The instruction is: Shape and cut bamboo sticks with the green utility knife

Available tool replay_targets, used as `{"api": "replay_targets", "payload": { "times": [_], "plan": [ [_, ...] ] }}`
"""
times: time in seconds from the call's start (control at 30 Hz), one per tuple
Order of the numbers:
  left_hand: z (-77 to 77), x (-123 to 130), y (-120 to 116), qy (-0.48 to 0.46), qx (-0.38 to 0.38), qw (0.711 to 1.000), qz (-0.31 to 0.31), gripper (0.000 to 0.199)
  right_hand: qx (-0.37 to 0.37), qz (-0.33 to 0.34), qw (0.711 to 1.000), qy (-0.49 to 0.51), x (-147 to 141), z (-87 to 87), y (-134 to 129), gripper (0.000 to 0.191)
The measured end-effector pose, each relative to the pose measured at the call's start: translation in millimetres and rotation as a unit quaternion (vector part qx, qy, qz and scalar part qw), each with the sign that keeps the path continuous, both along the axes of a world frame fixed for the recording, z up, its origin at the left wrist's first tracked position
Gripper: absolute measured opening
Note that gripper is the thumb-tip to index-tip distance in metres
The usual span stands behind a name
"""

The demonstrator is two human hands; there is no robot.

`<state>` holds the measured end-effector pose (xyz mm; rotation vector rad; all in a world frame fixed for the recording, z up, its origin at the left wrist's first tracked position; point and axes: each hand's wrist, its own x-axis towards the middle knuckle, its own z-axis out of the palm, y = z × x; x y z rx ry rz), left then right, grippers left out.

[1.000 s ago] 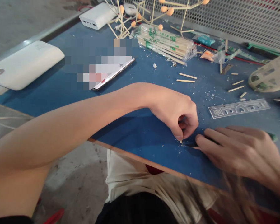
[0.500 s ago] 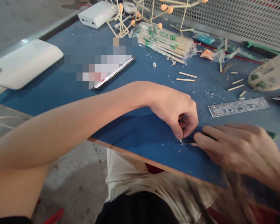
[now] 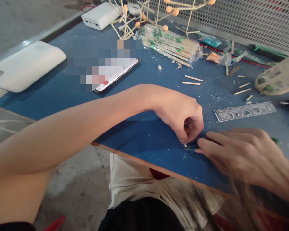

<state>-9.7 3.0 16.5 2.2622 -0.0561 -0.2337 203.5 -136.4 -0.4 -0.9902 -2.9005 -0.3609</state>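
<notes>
My left hand (image 3: 185, 115) pinches a small piece of wooden stick (image 3: 185, 145) against the blue tabletop (image 3: 139, 141), and only the stick's tip shows below the fingertips. Just to the right, my right hand (image 3: 240, 150) is closed around a slim tool, mostly hidden by the fingers; a green end (image 3: 276, 141) shows behind the hand. The fingertips of both hands are close together. Pale crumbs lie around them. Beyond my hands, two short sticks (image 3: 192, 81) lie side by side.
A clear ruler (image 3: 245, 111) lies behind my right hand. Farther back are a bag of sticks (image 3: 168, 41), a stick frame with orange joints (image 3: 159, 9), and a plastic cup (image 3: 276, 77). At left are a phone (image 3: 118, 73) and a white power bank (image 3: 26, 65).
My right hand has shifted slightly left, closer to my left hand. My left hand has barely moved and keeps its pinch.
</notes>
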Motion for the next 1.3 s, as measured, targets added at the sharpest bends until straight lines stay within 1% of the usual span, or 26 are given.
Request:
{"api": "replay_targets", "payload": {
  "times": [0.17,0.53,0.67,0.83,0.97,1.07,1.17,1.23,1.3],
  "plan": [
    [-0.3,0.3,0.5,0.002,-0.003,1.000,-0.001,0.011,0.002,-0.014,1.000,-0.004,-2.4,0.5,-1.0,0.013],
    [-0.8,-0.1,1.0,0.019,-0.023,1.000,0.005,0.012,-0.018,-0.003,1.000,-0.024,-2.5,2.2,0.1,0.013],
    [-0.5,0.8,0.6,0.020,-0.015,1.000,0.010,0.011,-0.037,-0.004,0.999,-0.037,-3.9,4.7,0.3,0.018],
    [-0.9,2.4,0.8,0.005,0.002,1.000,-0.003,0.012,-0.051,0.005,0.998,-0.046,-7.2,9.7,3.3,0.027],
    [-0.4,2.4,1.2,-0.002,0.012,1.000,-0.002,0.012,-0.055,-0.011,0.996,-0.076,-10.8,13.8,-0.1,0.033],
    [0.6,1.7,1.3,0.002,0.009,1.000,-0.002,0.013,-0.040,-0.025,0.995,-0.086,-14.7,15.2,-6.6,0.034],
    [1.0,1.2,1.6,0.010,0.005,1.000,-0.007,0.014,-0.017,-0.044,0.995,-0.090,-16.1,12.6,-9.7,0.034],
    [0.5,1.3,1.9,0.005,0.005,1.000,-0.007,0.014,0.001,-0.034,0.996,-0.081,-13.0,8.5,-7.5,0.029],
    [-0.6,1.5,2.3,0.002,0.003,1.000,-0.007,0.014,0.039,-0.003,0.997,-0.059,-7.0,3.7,-2.7,0.020]
  ]
}}
